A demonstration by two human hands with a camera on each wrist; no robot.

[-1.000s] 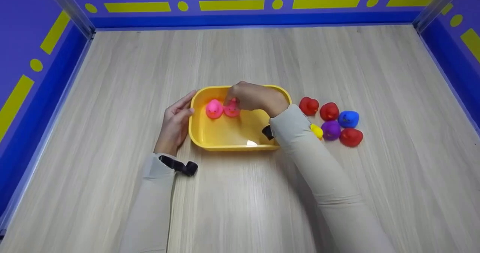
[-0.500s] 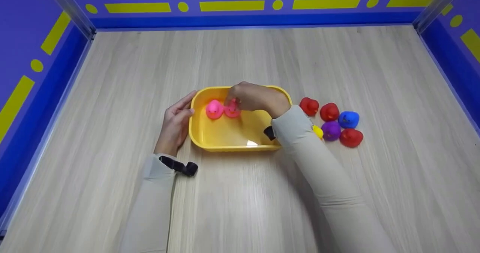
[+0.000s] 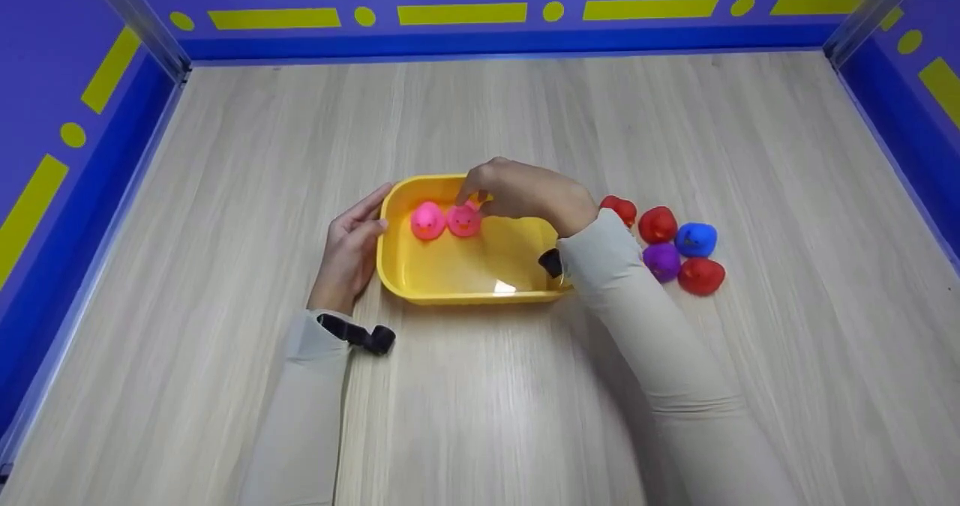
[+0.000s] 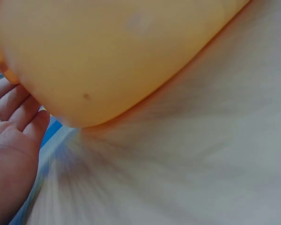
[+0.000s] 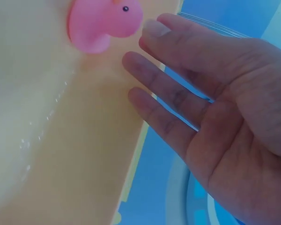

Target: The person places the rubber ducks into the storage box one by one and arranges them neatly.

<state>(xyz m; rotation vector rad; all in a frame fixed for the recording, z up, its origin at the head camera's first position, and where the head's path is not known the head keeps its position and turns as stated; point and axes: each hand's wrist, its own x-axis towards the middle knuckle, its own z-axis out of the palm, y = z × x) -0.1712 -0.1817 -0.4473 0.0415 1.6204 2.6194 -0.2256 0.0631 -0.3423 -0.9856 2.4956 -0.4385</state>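
Observation:
In the head view a yellow plastic tub (image 3: 465,297) sits mid-table, with two pink rubber ducks side by side in its back left part. My left hand (image 3: 352,240) rests against the tub's left end, thumb tip at the rim. In the left wrist view, its straight fingers (image 4: 23,105) touch the outer wall. Reaching into the tub over the far rim, my right hand (image 3: 525,191) is beside the right-hand pink duck (image 3: 463,222). The right wrist view shows its fingers extended, with a small gap to a pink duck (image 5: 91,23). The other pink duck (image 3: 427,222) stands nearer the left wall.
Right of the tub stand several more ducks: red ones (image 3: 658,224), a blue one (image 3: 697,239) and a purple one (image 3: 661,261). My right sleeve (image 3: 645,311) covers part of that side. Blue and purple walls (image 3: 480,43) with yellow marks border the wooden table (image 3: 225,191).
My right hand has eased off the right-hand pink duck, up and slightly right. The sleeve now hides the yellow duck seen earlier. My left hand and the tub keep their place.

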